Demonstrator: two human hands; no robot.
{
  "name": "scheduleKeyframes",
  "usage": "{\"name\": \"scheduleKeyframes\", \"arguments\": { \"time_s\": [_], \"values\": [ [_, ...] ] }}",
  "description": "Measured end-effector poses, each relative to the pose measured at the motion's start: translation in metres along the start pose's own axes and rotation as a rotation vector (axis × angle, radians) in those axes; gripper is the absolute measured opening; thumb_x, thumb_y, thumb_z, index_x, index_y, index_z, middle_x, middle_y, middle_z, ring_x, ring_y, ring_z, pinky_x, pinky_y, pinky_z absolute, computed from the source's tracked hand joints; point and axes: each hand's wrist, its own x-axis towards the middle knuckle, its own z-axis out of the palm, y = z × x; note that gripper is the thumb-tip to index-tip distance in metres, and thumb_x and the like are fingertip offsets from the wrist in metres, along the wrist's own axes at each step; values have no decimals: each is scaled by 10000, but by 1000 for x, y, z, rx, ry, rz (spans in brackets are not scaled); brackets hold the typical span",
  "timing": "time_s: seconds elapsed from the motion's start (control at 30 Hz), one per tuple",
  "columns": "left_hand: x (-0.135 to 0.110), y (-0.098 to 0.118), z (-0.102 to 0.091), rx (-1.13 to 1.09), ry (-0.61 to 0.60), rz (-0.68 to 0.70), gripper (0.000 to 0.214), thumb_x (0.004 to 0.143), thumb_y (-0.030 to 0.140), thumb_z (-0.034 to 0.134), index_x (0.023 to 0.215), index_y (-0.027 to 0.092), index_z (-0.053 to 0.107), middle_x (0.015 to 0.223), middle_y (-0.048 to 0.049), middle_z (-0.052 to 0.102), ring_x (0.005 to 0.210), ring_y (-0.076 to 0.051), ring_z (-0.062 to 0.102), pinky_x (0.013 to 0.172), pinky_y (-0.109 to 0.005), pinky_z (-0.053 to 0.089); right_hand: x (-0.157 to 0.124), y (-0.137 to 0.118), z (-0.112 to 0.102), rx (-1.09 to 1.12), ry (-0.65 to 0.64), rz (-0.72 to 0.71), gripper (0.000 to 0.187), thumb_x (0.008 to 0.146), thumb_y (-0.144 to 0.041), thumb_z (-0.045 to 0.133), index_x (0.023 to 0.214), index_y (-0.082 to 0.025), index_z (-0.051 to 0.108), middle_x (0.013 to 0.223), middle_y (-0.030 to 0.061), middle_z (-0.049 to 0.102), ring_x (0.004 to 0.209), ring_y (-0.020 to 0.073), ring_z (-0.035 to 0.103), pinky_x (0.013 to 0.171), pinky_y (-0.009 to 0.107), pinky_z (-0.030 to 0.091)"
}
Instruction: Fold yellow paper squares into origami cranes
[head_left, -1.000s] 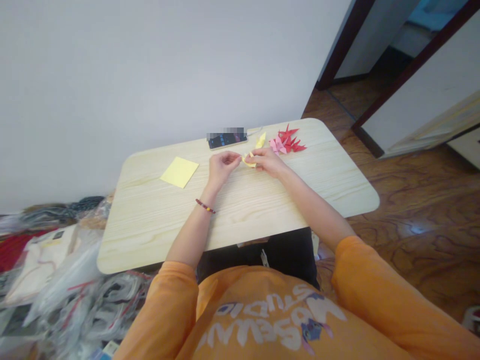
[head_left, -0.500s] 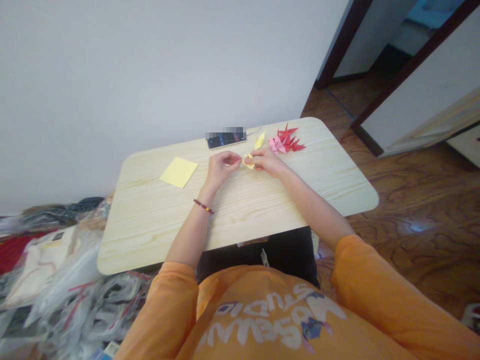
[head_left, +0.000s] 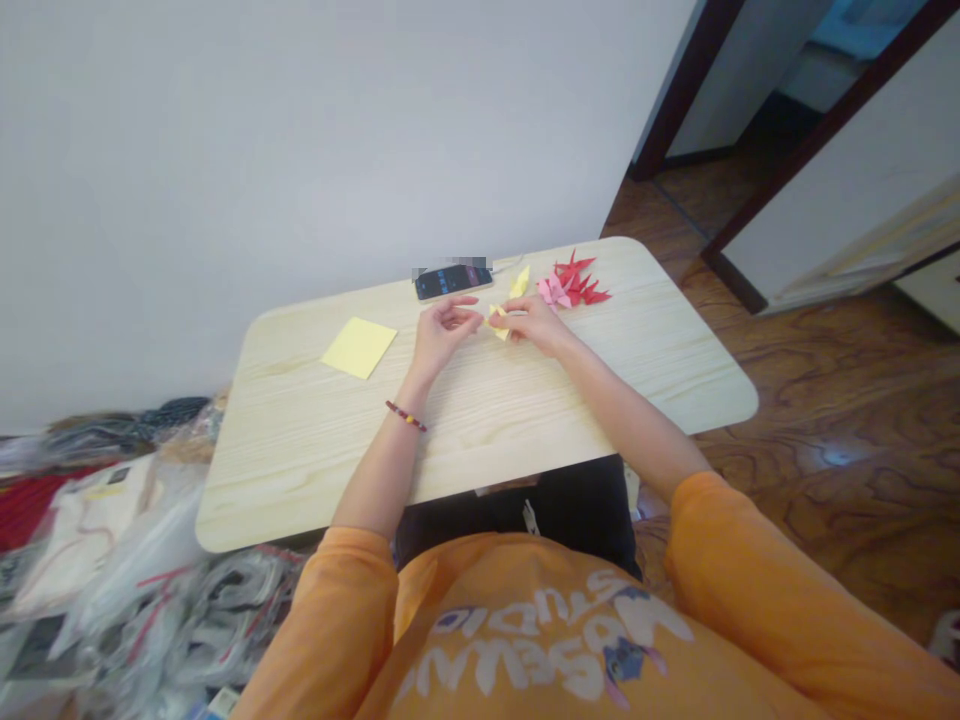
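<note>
Both hands meet over the far middle of the pale wooden bench (head_left: 525, 400), just in front of a dark phone (head_left: 453, 281) that lies by the wall. The right hand (head_left: 534, 322) pinches a small yellow folded paper (head_left: 496, 320) between thumb and fingertips, holding it just above the bench top. The left hand (head_left: 442, 330) sits close beside it, its fingers loosely curled and slightly parted, with the tips at the paper's left edge; whether they actually grip the paper cannot be told at this size. A beaded bracelet (head_left: 406, 415) circles the left wrist. To the left, well apart from the hands, a flat yellow square sheet (head_left: 359, 347) lies on the bench. Beyond the right hand are a finished yellow folded piece (head_left: 520, 282), pink folded pieces (head_left: 553, 291) and red folded pieces (head_left: 579, 280) clustered together.
</note>
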Motion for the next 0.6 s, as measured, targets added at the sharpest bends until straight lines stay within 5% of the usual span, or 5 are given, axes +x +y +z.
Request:
{"name": "scheduleKeyframes", "arguments": {
  "time_s": [0.33,0.6],
  "values": [
    [3,-5,-2,-256,21,-228,296,573,226,770,833,155,648,618,11,670,588,-103,632,697,-256,540,-1,1,-1,-12,-74,-15,302,558,-373,812,718,-143,699,614,8,633,532,78,519,436,167,389],
    [2,2,-2,-321,28,-336,258,686,179,648,943,153,668,750,-21,706,673,-90,663,785,-248,541,-2,-1,0,11,-31,-7,304,541,-361,821,690,-138,676,577,1,611,507,73,499,437,178,378]
  ]
}}
